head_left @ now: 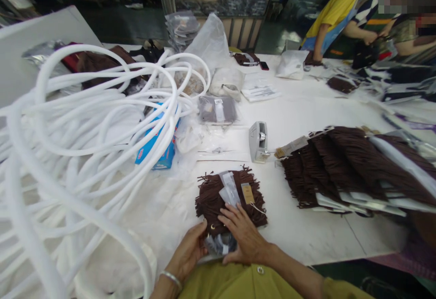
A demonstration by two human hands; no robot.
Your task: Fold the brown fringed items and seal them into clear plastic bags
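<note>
A dark brown fringed fabric piece (214, 197) lies at the near edge of the white table (306, 231), with a tan hang tag (248, 193) and a small clear plastic packet on top. My left hand (189, 251) curls round the piece's near left edge, a bangle on its wrist. My right hand (243, 235) lies flat on the piece with fingers spread, pressing down its near end, where a clear plastic bag (220, 244) shows between both hands.
A big tangle of white tubing (85, 122) fills the left. A blue box (156, 147), a tape dispenser (258, 141) and bagged items sit mid-table. A fanned stack of brown fringed pieces (344, 167) lies right. Other people work at the far right.
</note>
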